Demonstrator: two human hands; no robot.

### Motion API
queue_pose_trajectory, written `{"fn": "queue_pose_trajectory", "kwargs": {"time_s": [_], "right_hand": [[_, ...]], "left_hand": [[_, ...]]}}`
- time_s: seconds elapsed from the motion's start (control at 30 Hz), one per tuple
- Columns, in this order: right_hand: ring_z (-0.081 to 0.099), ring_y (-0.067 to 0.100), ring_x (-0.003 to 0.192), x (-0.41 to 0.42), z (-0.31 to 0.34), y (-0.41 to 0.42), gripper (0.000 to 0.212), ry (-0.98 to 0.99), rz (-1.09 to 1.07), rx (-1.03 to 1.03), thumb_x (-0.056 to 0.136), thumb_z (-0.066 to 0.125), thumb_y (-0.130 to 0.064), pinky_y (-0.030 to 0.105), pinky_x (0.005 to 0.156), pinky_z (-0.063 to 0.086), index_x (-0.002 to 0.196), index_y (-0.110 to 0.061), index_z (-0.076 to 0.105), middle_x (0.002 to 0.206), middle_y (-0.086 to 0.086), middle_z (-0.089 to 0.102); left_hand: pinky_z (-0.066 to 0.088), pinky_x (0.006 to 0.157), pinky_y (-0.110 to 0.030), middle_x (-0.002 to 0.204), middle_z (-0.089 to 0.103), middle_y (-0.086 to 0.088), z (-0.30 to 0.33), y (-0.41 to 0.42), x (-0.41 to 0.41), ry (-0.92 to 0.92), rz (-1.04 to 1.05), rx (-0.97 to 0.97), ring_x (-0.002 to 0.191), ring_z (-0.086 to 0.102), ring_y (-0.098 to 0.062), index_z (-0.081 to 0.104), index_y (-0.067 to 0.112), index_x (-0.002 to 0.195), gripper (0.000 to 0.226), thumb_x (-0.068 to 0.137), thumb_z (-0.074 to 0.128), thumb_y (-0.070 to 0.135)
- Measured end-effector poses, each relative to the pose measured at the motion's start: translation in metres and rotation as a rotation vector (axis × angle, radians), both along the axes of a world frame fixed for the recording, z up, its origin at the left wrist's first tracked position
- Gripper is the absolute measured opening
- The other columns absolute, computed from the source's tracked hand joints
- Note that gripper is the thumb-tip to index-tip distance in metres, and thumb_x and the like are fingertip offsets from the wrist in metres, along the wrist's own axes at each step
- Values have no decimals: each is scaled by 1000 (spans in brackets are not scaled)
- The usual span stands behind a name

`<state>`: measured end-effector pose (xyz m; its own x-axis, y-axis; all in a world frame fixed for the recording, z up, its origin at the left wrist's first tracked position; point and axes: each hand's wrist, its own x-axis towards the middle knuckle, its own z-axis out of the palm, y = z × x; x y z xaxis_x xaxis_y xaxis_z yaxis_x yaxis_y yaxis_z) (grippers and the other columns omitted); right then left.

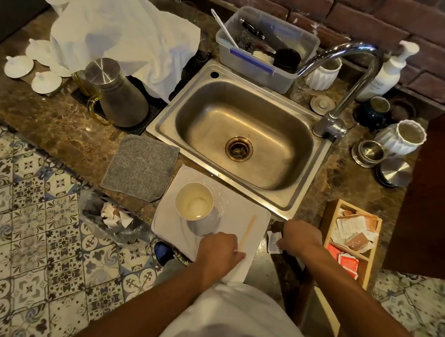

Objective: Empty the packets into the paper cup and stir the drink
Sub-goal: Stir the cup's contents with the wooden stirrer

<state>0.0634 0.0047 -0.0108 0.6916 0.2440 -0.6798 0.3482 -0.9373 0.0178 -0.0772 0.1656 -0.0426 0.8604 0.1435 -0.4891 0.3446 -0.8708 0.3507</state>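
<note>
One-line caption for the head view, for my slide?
Right hand pinches a white packet beside the sink; left hand reaches the wooden stirrer by the paper cup.

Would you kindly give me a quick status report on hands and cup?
Left hand reaching at wooden stirrer, not yet gripping. Right hand pinching a white packet. Paper cup upright on white board, powder inside. Nothing blocking.

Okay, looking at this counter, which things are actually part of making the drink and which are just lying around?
For the job:
paper cup
wooden stirrer
white packet, pinched in the right hand
left hand, at the stirrer's near end
wooden box of packets

Just lying about:
grey cloth
sink
steel jug
soap pump bottle
plastic tub
</note>
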Motion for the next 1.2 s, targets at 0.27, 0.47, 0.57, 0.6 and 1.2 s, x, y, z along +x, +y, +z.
{"fn": "queue_pose_trajectory", "kwargs": {"time_s": [0.27, 0.47, 0.57, 0.6, 1.2], "right_hand": [[69, 19, 89, 2, -5, -5, 17, -4, -14, -14, 90, 71, -33, 37, 83, 61, 96, -18, 75, 95, 0, 73], [71, 23, 92, 6, -7, -8, 22, 13, -7, -28, 87, 74, -34, 40, 81, 61, 99, -16, 74, 99, 3, 74], [71, 23, 93, 5, -9, -6, 19, 13, 9, -30, 87, 72, -28, 40, 82, 62, 101, -15, 76, 101, 4, 75], [71, 23, 92, 4, -9, -4, 18, 17, 9, -33, 87, 72, -26, 39, 82, 62, 100, -15, 76, 101, 4, 75], [64, 8, 61, -8, 81, 19, 28, 136, -193, 771, 97, 61, -49, 35, 64, 53, 85, -28, 75, 65, -4, 70]], "left_hand": [[52, 92, -54, 116, 68, -11, -3, -12, 24, 131, -229, 218, 104, 67, -32, 58, 12, 122, 32, 101, 46, 34], [42, 69, -32, 111, 70, -7, -7, -11, 27, 104, -139, 105, 99, 68, -27, 63, 13, 114, 31, 97, 50, 36], [43, 67, -30, 106, 71, -5, -7, -8, 24, 86, -62, 19, 96, 67, -25, 66, 14, 108, 33, 93, 53, 41], [44, 68, -30, 105, 72, -5, -8, -7, 23, 81, -43, 4, 95, 67, -25, 66, 15, 106, 33, 93, 53, 42], [44, 53, -17, 57, 66, 11, 85, 16, 19, -162, 718, -850, 51, 56, -1, 76, 20, 88, 5, 90, 72, 20]]}}
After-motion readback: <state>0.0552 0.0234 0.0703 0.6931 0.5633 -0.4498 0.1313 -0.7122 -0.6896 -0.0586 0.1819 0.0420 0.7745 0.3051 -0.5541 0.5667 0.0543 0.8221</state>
